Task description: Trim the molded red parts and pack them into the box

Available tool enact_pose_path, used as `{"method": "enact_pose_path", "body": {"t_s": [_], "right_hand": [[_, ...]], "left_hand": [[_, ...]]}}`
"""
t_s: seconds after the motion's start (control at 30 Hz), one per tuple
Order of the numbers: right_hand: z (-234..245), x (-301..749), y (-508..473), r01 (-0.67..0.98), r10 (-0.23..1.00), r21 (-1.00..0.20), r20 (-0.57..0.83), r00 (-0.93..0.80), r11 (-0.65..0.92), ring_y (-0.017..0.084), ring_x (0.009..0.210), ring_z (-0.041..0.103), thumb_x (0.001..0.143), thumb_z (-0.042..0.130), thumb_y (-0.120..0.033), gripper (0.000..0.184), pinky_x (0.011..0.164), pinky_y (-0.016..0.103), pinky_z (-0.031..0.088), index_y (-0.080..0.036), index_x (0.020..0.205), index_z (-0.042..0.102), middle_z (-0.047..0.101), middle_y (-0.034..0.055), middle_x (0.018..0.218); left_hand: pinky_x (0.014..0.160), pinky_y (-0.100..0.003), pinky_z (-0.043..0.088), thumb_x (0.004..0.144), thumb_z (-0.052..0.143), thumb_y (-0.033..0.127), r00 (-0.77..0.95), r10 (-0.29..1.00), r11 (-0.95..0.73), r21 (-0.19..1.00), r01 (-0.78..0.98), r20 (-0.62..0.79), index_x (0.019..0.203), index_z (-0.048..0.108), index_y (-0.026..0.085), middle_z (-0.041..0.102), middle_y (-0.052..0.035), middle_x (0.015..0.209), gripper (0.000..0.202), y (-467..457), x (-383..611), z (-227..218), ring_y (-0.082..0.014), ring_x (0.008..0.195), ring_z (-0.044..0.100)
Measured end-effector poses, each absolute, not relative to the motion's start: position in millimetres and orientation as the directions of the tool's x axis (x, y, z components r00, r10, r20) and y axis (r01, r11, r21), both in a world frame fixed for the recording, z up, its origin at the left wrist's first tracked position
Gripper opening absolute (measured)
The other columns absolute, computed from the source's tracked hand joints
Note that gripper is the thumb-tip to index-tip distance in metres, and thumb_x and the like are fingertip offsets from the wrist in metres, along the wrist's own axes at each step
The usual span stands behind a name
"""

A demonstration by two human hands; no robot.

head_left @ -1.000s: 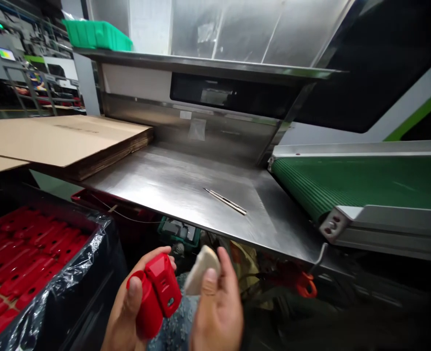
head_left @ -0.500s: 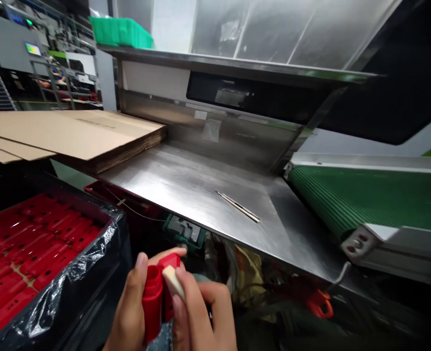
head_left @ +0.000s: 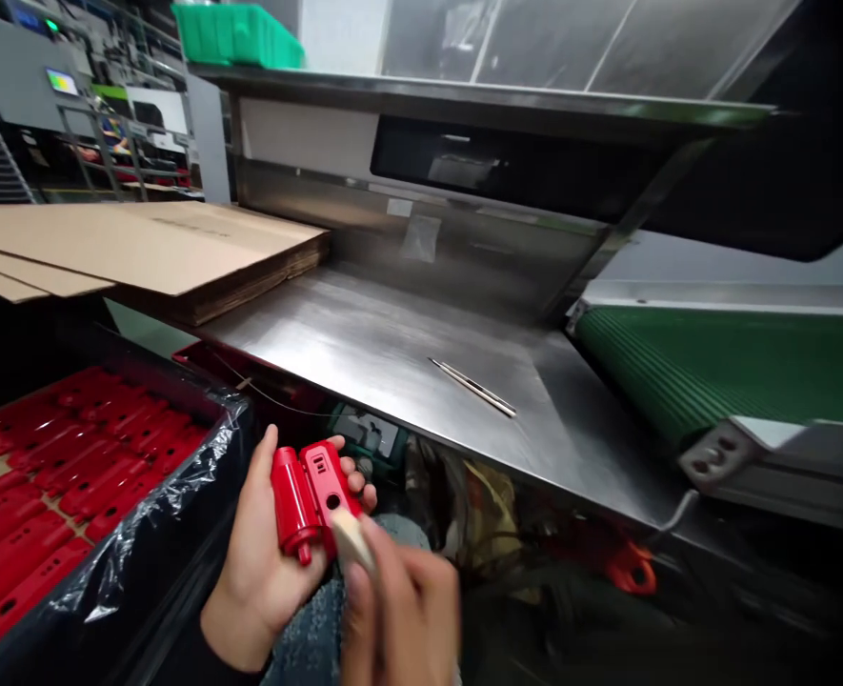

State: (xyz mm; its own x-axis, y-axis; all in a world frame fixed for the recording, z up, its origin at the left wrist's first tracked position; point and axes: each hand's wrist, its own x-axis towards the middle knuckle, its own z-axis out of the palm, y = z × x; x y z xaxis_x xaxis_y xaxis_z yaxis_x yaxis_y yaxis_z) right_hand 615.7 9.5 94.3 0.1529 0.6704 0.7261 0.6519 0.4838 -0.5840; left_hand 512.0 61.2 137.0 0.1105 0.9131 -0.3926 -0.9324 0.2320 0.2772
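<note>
In my left hand [head_left: 253, 562] lies a glossy red plastic part [head_left: 296, 505], a cylinder with a small nub at its lower end, joined or laid beside a flat red piece with a round hole and small slots. My left fingers curl around its far side. My right hand [head_left: 403, 600], smeared by motion, pinches a small pale block [head_left: 351, 539] between thumb and forefinger. The block is close to the lower end of the red part; whether they touch I cannot tell.
Several red parts [head_left: 99, 457] lie in a plastic-lined dark bin [head_left: 231, 419] at left. Flat cardboard sheets [head_left: 199, 252] are stacked on the metal table [head_left: 364, 353], where a thin pointed tool [head_left: 472, 387] lies. A green conveyor belt [head_left: 742, 362] stands at right.
My left hand has turned the red part over, so its open cylinder end no longer faces up and the holed face shows. My right hand keeps the pale block and has shifted slightly downward.
</note>
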Motion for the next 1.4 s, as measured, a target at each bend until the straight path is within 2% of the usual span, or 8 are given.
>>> {"method": "enact_pose_path", "body": {"t_s": [0.3, 0.67, 0.83, 0.9, 0.97, 1.2, 1.33, 1.4], "right_hand": [[99.1, 610.1, 19.1, 0.696, 0.609, -0.495, 0.786, 0.103, 0.521, 0.013, 0.073, 0.056, 0.090, 0.054, -0.015, 0.039, 0.062, 0.025, 0.051, -0.027, 0.127, 0.057, 0.050, 0.0037, 0.089], [98.6, 620.8, 24.7, 0.710, 0.600, -0.440, 0.800, 0.032, 0.550, 0.019, 0.081, 0.058, 0.087, 0.060, -0.017, 0.041, 0.069, 0.033, 0.052, -0.028, 0.127, 0.058, 0.054, 0.0058, 0.093], [75.4, 647.1, 26.9, 0.683, 0.779, -0.615, 0.618, 0.106, 0.394, 0.014, 0.077, 0.057, 0.094, 0.052, -0.027, 0.025, 0.069, 0.027, 0.048, -0.020, 0.114, 0.065, 0.053, 0.0033, 0.087], [91.3, 649.8, 47.3, 0.666, 0.733, -0.654, 0.639, 0.232, 0.359, 0.015, 0.084, 0.057, 0.091, 0.057, -0.030, 0.028, 0.073, 0.027, 0.046, -0.021, 0.117, 0.064, 0.056, 0.0039, 0.093], [118.2, 644.6, 88.6, 0.643, 0.645, -0.640, 0.709, 0.285, 0.420, 0.016, 0.092, 0.057, 0.089, 0.059, -0.029, 0.031, 0.083, 0.030, 0.045, -0.022, 0.118, 0.063, 0.061, 0.0048, 0.100], [164.4, 624.2, 223.6, 0.669, 0.804, -0.608, 0.594, 0.027, 0.427, 0.024, 0.102, 0.060, 0.079, 0.062, -0.019, 0.029, 0.097, 0.042, 0.043, -0.018, 0.107, 0.070, 0.069, 0.0103, 0.105], [97.1, 661.0, 132.2, 0.606, 0.747, -0.717, 0.601, 0.286, 0.345, 0.021, 0.120, 0.052, 0.088, 0.053, -0.031, 0.038, 0.108, 0.043, 0.037, -0.027, 0.125, 0.058, 0.058, 0.0054, 0.130], [42.9, 702.6, 78.9, 0.457, 0.700, -0.874, 0.430, 0.571, 0.164, 0.027, 0.118, 0.054, 0.082, 0.059, -0.041, 0.043, 0.110, 0.052, 0.035, -0.020, 0.119, 0.061, 0.059, 0.0115, 0.125]], "left_hand": [[0.057, -0.027, 0.056, 0.091, 0.047, 0.042, 0.209, 0.845, 0.303, 0.119, -0.945, -0.493, 0.090, 0.064, 0.006, 0.059, -0.0099, 0.075, 0.039, 61.0, 521.7, 143.6, -0.0154, 0.060, 0.058], [0.061, -0.031, 0.054, 0.086, 0.052, 0.039, 0.146, 0.876, 0.221, 0.113, -0.969, -0.461, 0.101, 0.062, 0.007, 0.054, -0.0120, 0.086, 0.037, 64.0, 517.3, 158.3, -0.0199, 0.072, 0.055], [0.061, -0.030, 0.053, 0.088, 0.048, 0.038, 0.295, 0.898, 0.239, -0.200, -0.950, -0.326, 0.101, 0.055, 0.004, 0.046, -0.0091, 0.085, 0.037, 68.5, 493.7, 157.6, -0.0156, 0.069, 0.049], [0.062, -0.031, 0.054, 0.088, 0.049, 0.037, 0.322, 0.887, 0.249, -0.243, -0.937, -0.332, 0.106, 0.053, 0.003, 0.045, -0.0090, 0.086, 0.038, 68.3, 489.8, 154.6, -0.0161, 0.071, 0.049], [0.064, -0.033, 0.056, 0.089, 0.049, 0.036, 0.313, 0.875, 0.238, -0.235, -0.943, -0.370, 0.112, 0.052, 0.003, 0.047, -0.0095, 0.088, 0.040, 67.3, 489.0, 152.6, -0.0174, 0.074, 0.052], [0.080, -0.058, 0.058, 0.092, 0.049, 0.040, 0.164, 0.870, 0.145, -0.077, -0.986, -0.464, 0.127, 0.048, 0.002, 0.061, -0.0200, 0.109, 0.052, 67.3, 492.0, 156.6, -0.0348, 0.102, 0.062], [0.085, -0.065, 0.054, 0.090, 0.052, 0.049, -0.004, 0.883, 0.032, 0.068, -0.997, -0.469, 0.132, 0.048, 0.005, 0.062, -0.0226, 0.119, 0.062, 67.1, 493.3, 147.2, -0.0423, 0.114, 0.058], [0.089, -0.068, 0.050, 0.088, 0.057, 0.050, -0.056, 0.886, -0.001, 0.120, -0.993, -0.460, 0.132, 0.048, 0.007, 0.063, -0.0217, 0.120, 0.062, 67.3, 494.5, 139.3, -0.0445, 0.116, 0.057]]}}
